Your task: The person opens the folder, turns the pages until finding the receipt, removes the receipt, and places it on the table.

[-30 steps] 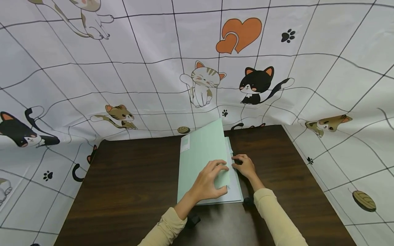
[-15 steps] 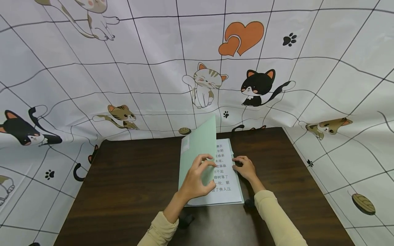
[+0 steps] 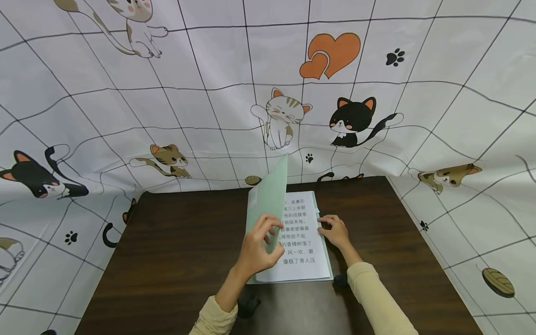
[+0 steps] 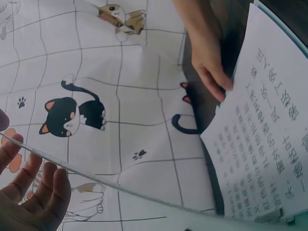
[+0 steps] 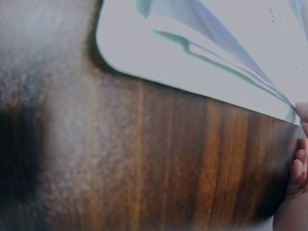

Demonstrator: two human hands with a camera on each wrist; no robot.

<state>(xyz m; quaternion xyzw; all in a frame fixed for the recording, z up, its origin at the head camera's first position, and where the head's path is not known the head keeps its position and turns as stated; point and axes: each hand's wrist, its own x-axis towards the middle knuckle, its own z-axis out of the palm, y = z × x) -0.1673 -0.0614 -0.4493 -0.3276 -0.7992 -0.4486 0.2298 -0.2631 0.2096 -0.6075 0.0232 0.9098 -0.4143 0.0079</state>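
A light green folder (image 3: 268,200) lies on the dark wooden table with its front cover raised steeply. My left hand (image 3: 258,246) holds the free edge of that cover between thumb and fingers, as the left wrist view shows at its lower left. White printed sheets (image 3: 299,242) lie on the back cover, partly hidden by the raised cover and left hand. At the right edge of the folder my right hand (image 3: 335,231) pinches the sheets and back cover. Sheet edges draw together under its thumb (image 5: 301,110) in the right wrist view; most of that hand is out of frame there.
The brown wooden table (image 3: 188,232) extends on both sides of the folder. Behind and beside it hangs a white cloth (image 3: 217,111) with a grid and cartoon cats. Small dark objects (image 3: 249,306) sit under the wrists. A metal clip (image 4: 274,215) shows near the folder's spine.
My left hand has swung the folder's cover to the left, uncovering more of the printed top sheet. The right hand stays at the folder's right edge. The head view has shifted slightly.
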